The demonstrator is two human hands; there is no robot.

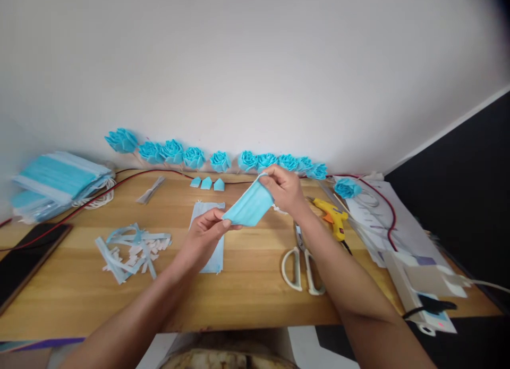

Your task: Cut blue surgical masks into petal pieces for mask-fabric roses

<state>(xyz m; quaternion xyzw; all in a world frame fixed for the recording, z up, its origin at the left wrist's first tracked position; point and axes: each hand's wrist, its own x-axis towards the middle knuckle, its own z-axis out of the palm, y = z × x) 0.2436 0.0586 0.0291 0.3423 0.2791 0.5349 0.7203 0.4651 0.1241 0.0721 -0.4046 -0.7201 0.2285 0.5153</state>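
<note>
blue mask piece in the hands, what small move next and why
Probably let the left hand keep the blue mask piece and free the right hand for the scissors: both hands pinch it, and the scissors lie unheld on the table.

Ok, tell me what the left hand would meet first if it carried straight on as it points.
Beyond the blue pleated sheet that the left hand pinches, it would probably meet the right hand at the sheet's other end, though depth is unclear.

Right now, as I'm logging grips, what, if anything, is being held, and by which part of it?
A light-blue mask piece: the left hand pinches its lower-left end, the right hand its upper-right end.
</note>
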